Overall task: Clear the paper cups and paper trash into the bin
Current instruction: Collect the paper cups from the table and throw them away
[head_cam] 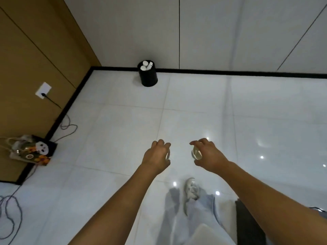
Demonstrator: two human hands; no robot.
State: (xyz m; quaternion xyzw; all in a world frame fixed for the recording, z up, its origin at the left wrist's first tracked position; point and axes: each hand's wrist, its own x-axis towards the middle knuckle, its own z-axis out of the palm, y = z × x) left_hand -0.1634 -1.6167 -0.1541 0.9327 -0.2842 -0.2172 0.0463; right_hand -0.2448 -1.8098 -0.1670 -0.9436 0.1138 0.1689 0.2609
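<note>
both grips held paper cups: left hand (158, 155), right hand (206, 153). bin (148, 74) stood far, already nearly full; risk: cups bounce out.

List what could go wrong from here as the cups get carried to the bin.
1. The black bin already looks full of white cups, so cups dropped in may bounce out.
2. The left hand and right hand each hold a paper cup loosely; one might slip.
3. Loose cables could snag feet.

Both bare forearms reach toward twelve o'clock; the left hand (157, 155) and right hand (206, 154) each curl fingers around something pale.
</note>
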